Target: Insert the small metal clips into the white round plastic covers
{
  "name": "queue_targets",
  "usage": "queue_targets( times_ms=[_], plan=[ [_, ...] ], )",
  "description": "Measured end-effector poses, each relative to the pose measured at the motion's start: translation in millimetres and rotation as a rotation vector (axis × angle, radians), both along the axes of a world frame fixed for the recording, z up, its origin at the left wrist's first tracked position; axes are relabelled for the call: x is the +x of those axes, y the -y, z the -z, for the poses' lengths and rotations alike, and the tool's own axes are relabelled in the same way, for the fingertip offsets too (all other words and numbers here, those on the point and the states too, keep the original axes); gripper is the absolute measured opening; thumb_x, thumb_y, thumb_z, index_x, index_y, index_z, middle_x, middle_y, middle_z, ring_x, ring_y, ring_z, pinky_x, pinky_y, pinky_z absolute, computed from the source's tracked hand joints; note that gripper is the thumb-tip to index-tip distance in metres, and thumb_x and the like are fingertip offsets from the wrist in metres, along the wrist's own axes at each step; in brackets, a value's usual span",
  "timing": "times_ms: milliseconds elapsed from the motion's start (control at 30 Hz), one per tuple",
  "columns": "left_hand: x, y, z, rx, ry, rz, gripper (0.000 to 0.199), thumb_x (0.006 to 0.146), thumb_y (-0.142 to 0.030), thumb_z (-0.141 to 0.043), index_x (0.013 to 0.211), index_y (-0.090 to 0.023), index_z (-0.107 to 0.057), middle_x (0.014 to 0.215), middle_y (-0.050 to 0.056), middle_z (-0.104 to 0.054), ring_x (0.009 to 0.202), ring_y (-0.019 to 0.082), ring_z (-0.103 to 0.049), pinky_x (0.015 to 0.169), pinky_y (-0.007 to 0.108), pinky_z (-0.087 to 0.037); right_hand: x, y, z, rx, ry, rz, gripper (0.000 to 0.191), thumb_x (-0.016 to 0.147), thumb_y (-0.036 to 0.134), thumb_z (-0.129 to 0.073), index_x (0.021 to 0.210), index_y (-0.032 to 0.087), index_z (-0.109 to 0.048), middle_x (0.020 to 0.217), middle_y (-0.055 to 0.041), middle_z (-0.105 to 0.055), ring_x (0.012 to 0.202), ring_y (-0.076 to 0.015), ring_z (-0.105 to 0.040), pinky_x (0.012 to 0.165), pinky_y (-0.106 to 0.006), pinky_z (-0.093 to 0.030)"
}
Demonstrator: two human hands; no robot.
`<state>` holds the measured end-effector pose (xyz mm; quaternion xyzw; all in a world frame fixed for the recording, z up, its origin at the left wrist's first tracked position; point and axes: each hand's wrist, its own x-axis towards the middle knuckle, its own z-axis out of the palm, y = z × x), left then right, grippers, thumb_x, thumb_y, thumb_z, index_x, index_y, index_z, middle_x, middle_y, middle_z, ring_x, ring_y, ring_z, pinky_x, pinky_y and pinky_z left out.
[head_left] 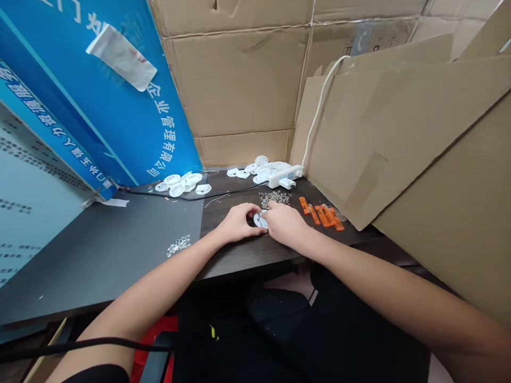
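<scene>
My left hand [240, 222] curls its thumb and fingers around the left side of a white round plastic disc [260, 219] at the middle of the dark table. My right hand [288, 226] is closed at the disc's right side, its fingertips pressed against it and covering that part. Whether the right fingers also pinch something small is hidden. Just behind the hands lies a heap of small metal parts [277, 198]. Several orange, partly translucent strips [321, 214] lie to the right of my right hand.
White plastic discs [179, 183] lie at the back left, and another pile of white discs [267, 169] beside a white power strip [285, 175]. A black cable [223, 192] crosses the table. Small shiny pieces [178, 245] lie near my left forearm. Cardboard walls [239, 85] and a blue panel [131, 111] enclose the back.
</scene>
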<state>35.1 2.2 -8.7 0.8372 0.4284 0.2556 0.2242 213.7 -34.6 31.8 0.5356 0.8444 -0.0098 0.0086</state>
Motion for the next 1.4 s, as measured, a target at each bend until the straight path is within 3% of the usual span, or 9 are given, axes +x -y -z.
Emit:
queue_targets(
  times_ms=[367, 533, 833, 1167, 1400],
  plan=[
    [0.3, -1.3, 2.9, -0.07, 0.02, -0.052, 0.049, 0.063, -0.045, -0.088, 0.099, -0.019, -0.07, 0.091, 0.003, -0.072, 0.084, 0.022, -0.064, 0.075, 0.032, -0.048, -3.3, 1.4, -0.6, 0.003, 0.018, 0.015, 0.032, 0.091, 0.029, -0.065, 0.118, 0.015, -0.074, 0.114, -0.019, -0.066, 0.105, -0.0339, -0.067, 0.081, -0.039, -0.054],
    [-0.2, -2.7, 5.5, -0.062, 0.015, -0.056, 0.05, 0.061, -0.047, -0.088, 0.097, -0.019, -0.069, 0.09, 0.002, -0.072, 0.084, 0.021, -0.064, 0.075, 0.031, -0.048, -2.3, 2.0, -3.0, 0.003, 0.039, 0.017, 0.031, 0.091, 0.033, -0.065, 0.116, 0.016, -0.074, 0.115, -0.0182, -0.067, 0.103, -0.0322, -0.068, 0.081, -0.037, -0.054],
    [6.2, 2.5, 4.0, -0.047, 0.008, -0.14, 0.035, 0.062, -0.031, -0.085, 0.09, -0.018, -0.068, 0.091, 0.003, -0.073, 0.082, 0.021, -0.063, 0.073, 0.031, -0.048, -9.6, 6.7, -0.1, 0.027, 0.059, 0.027, 0.03, 0.096, 0.024, -0.057, 0.12, 0.016, -0.072, 0.121, -0.0205, -0.064, 0.103, -0.0284, -0.069, 0.085, -0.035, -0.052],
    [9.6, 6.2, 6.7, -0.064, 0.048, -0.214, 0.031, 0.06, -0.026, -0.084, 0.088, -0.018, -0.071, 0.088, 0.003, -0.074, 0.08, 0.022, -0.065, 0.071, 0.031, -0.05, -11.2, 2.7, 9.6, -0.007, 0.026, 0.017, 0.033, 0.095, 0.019, -0.054, 0.123, 0.014, -0.07, 0.12, -0.0202, -0.064, 0.103, -0.0278, -0.069, 0.086, -0.034, -0.052],
    [10.4, 4.7, 4.4, -0.041, 0.008, -0.211, 0.025, 0.064, -0.029, -0.083, 0.082, -0.018, -0.071, 0.079, 0.002, -0.07, 0.074, 0.02, -0.062, 0.068, 0.03, -0.046, -11.1, -6.9, 6.0, -0.051, -0.05, 0.052, 0.031, 0.094, 0.021, -0.055, 0.119, 0.013, -0.072, 0.116, -0.0191, -0.068, 0.104, -0.0283, -0.07, 0.086, -0.033, -0.051]
  ],
)
